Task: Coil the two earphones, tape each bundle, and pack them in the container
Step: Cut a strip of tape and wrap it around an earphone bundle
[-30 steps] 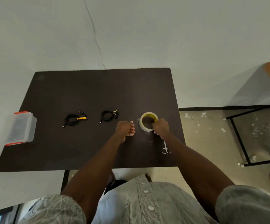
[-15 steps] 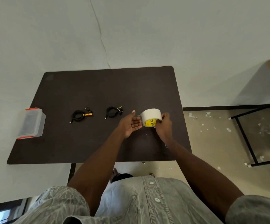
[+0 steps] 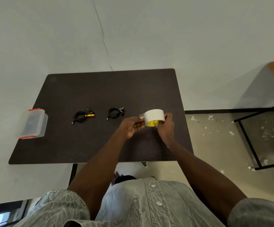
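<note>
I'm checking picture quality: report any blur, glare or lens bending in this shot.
Head view: soft, even light, no glare on the table; the table edges and wall bow from the wide lens; the tape roll and earphones look sharp; the print on the roll is too small to read.

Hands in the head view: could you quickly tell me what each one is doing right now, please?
Left hand: fingers touch the tape roll at its left side.
Right hand: grips the tape roll.
</note>
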A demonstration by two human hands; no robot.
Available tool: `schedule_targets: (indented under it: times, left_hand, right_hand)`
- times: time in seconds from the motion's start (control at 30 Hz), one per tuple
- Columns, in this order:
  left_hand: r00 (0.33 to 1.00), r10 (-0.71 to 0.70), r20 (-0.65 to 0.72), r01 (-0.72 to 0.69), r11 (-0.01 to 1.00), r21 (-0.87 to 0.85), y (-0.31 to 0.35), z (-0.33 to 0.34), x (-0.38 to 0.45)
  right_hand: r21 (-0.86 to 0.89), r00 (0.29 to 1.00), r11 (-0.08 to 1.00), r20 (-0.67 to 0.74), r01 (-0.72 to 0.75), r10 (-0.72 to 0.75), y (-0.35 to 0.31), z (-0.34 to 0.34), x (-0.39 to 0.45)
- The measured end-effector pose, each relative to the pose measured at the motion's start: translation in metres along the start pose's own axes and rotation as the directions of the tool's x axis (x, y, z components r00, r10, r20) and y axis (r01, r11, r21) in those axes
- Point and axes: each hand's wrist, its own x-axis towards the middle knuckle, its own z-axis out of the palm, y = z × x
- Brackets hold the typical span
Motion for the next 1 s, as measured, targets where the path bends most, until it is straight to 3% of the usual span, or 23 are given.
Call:
schedule_targets:
  times: [0.33, 0.63, 1.0]
  left_hand:
    - [0.99, 0.119, -0.073, -0.117, 0.992, 0.042, -0.001, 0.009, 0.0]
    - [0.958, 0.24, -0.154, -0.203, 0.954, 0.221, 0.001, 0.024, 0.004]
    - [0.993, 0.119, -0.027, -0.113, 0.981, 0.157, 0.004, 0.034, 0.013]
  right_hand:
    - [-0.013, 0.999, 1.0, -0.05, 0.016, -0.017, 0.002, -0.004, 0.001]
    - [-0.051, 0.996, 0.998, -0.083, 0.04, -0.044, -0.001, -0.006, 0.002]
    - [-0.113, 0.996, 0.993, -0.074, 0.033, -0.042, 0.005, -0.023, 0.014]
